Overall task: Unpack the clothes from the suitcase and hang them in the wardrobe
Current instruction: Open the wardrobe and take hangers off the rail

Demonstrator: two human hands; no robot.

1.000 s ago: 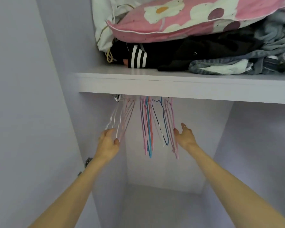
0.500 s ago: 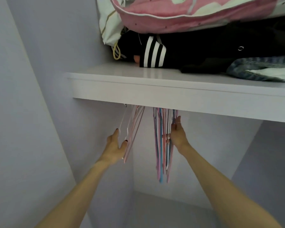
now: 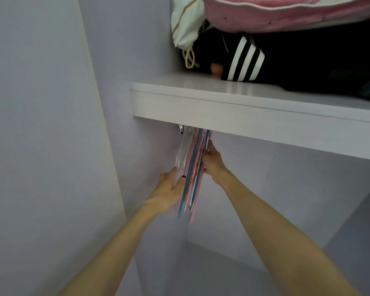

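A bunch of thin pink, blue and white hangers (image 3: 192, 167) hangs from a rail hidden under the wardrobe shelf (image 3: 233, 107), close to the left wall. My left hand (image 3: 171, 184) grips the bunch from the left at its lower part. My right hand (image 3: 212, 159) presses against the bunch from the right, higher up, fingers pointing toward the rail. All the hangers are pressed together into one tight pack between my hands. No suitcase is in view.
On the shelf lie a black garment with white stripes (image 3: 241, 60), a pink patterned pillow (image 3: 286, 13) and a white bag with a yellow cord (image 3: 188, 28). The hanging space right of the hangers shows only the pale back wall (image 3: 265, 199).
The two separate groups of hangers have been pushed together into one pack at the left end. My right hand moved left with them, and my view shifted closer and to the left.
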